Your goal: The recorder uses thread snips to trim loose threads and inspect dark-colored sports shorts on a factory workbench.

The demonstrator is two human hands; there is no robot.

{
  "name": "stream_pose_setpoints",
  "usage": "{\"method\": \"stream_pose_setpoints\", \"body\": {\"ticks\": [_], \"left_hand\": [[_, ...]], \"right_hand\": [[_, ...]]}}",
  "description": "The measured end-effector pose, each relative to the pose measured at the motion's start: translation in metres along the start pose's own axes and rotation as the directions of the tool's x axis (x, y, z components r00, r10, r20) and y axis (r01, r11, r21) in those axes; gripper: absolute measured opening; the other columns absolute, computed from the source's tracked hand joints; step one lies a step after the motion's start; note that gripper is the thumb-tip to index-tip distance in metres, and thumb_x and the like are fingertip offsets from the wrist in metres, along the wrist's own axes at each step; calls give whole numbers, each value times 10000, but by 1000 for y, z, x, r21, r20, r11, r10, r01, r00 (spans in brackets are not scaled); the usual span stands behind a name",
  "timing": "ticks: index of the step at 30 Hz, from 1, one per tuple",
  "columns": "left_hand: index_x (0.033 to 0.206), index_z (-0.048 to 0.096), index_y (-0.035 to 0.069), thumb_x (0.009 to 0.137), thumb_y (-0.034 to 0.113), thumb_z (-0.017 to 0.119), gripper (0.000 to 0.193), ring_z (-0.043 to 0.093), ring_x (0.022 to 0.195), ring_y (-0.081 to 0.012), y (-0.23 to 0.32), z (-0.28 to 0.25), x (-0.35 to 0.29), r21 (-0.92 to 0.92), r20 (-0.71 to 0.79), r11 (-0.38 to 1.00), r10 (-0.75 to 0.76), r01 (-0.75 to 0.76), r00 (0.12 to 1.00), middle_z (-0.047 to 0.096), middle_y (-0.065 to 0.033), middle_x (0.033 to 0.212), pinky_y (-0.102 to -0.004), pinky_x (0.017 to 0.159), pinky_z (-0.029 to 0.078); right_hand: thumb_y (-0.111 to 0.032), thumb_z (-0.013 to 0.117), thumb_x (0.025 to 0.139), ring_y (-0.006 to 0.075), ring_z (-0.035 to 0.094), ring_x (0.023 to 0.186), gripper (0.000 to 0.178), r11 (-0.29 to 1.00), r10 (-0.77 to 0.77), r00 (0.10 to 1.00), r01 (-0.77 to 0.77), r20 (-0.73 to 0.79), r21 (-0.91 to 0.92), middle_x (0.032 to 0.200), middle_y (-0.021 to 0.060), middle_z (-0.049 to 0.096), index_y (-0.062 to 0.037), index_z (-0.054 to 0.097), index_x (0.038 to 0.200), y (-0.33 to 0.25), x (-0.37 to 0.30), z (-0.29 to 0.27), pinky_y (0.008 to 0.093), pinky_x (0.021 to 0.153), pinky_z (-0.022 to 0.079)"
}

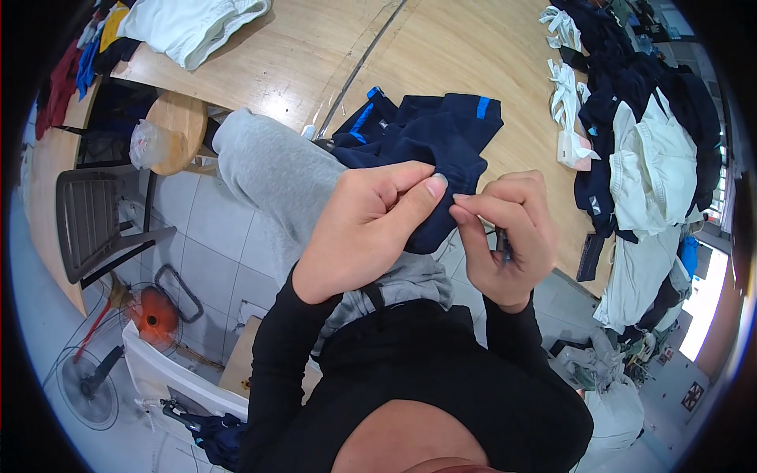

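Note:
A navy blue garment [418, 130] with bright blue stripes lies bunched on the table's near edge and hangs down over it. My left hand [367, 225] pinches a fold of this cloth between thumb and forefinger. Close by on the right, my right hand [512, 229] is closed, its thumb and forefinger tips pressed together beside the fold. Whatever is between those tips is too small to make out. A small dark, metallic-looking tool [503, 246] shows inside its curled fingers; most of it is hidden.
On the wooden table [276, 59], white folded clothing [193, 27] lies far left. Dark and white garments [654, 169] are heaped along the right edge. Left of me are a round stool [177, 118] with a plastic bag, a grey chair [87, 225] and an orange fan [151, 319].

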State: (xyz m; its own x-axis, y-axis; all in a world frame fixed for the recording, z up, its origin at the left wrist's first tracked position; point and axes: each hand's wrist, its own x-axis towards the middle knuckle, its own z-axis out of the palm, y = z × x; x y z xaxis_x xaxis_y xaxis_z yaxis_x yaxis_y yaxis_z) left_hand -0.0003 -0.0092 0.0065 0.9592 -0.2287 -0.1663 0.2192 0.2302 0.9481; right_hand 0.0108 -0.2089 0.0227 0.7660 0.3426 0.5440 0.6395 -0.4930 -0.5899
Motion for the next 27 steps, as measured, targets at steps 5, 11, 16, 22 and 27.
{"method": "stream_pose_setpoints", "body": {"ticks": [5, 11, 16, 22, 27], "left_hand": [[844, 554, 40, 1119, 169, 625, 312, 325, 702, 3, -8, 4, 3, -41, -38, 999, -33, 31, 999, 386, 105, 738, -249, 551, 255], [1229, 685, -72, 1028, -13, 700, 210, 613, 928, -20, -8, 9, 2, -309, -63, 950, 22, -40, 998, 699, 4, 1014, -194, 769, 517], [1351, 664, -97, 972, -57, 752, 391, 700, 1069, -106, -17, 8, 0, -204, -96, 976, 57, -76, 994, 750, -87, 1206, -256, 944, 561], [1314, 680, -93, 948, -54, 779, 381, 697, 1025, -82, -14, 10, -2, -145, -114, 985, 80, -96, 990, 759, -75, 1126, -234, 886, 572], [1287, 699, -88, 938, -55, 783, 360, 702, 998, -79, -10, 11, -4, -125, -124, 986, 93, -109, 988, 766, -67, 1089, -236, 874, 574]], "right_hand": [[48, 780, 871, 208, 534, 766, 191, 997, -18, 999, 21, 45, -71, 901, 69, 604, -39, 665, 997, 13, -5, 1, 324, 667, 418], [-228, 642, 1089, 127, 478, 778, 254, 840, 417, 908, -372, -32, 395, 898, 70, 535, -8, 558, 1184, 13, -24, -14, 276, 692, 382], [-225, 822, 972, 152, 576, 712, 362, 954, 294, 955, -296, 40, 43, 874, 85, 631, 0, 607, 1158, 4, -17, -12, 269, 638, 448], [-174, 949, 834, 180, 675, 670, 344, 967, 242, 970, -243, -30, -78, 823, 101, 694, 15, 728, 1018, 0, -8, -10, 272, 607, 517], [-155, 942, 840, 192, 704, 676, 310, 972, 222, 975, -222, -16, -78, 821, 105, 712, 22, 748, 1006, 1, -7, -10, 281, 617, 537]]}}
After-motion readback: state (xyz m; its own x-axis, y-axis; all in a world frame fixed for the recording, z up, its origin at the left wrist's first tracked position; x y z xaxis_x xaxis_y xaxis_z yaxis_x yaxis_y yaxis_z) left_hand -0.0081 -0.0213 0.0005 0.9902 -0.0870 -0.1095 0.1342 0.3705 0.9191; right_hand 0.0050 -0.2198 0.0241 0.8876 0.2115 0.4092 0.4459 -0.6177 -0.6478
